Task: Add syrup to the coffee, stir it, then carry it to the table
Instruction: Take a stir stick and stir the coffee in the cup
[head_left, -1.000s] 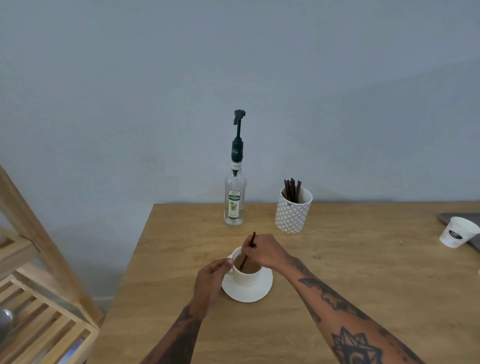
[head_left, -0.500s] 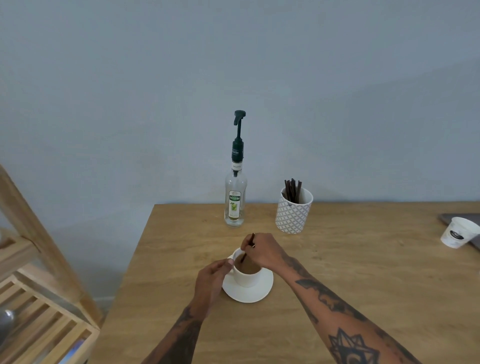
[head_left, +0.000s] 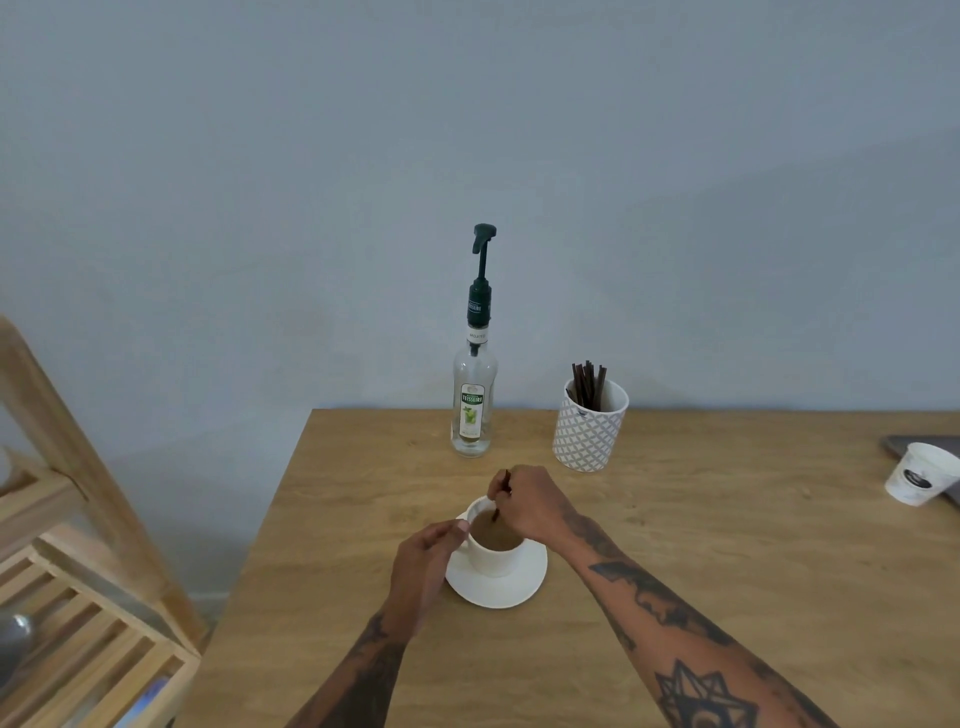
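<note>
Grainy wooden table (head_left: 727, 571), round white cup (head_left: 493, 558), right fingers (head_left: 506, 491) pinching thin stirrer (head_left: 500, 501), left fingers (head_left: 447, 535) curled at handle

I can read "TEISSEIRE" on the white front label of the syrup bottle (head_left: 471, 410), above a green picture. The same brand runs in small white letters on its dark green pump collar (head_left: 478, 306), and "MOJITO" sits on the white neck band just below. The paper cup (head_left: 918, 475) carries a dark logo too blurred for me to read.
</note>
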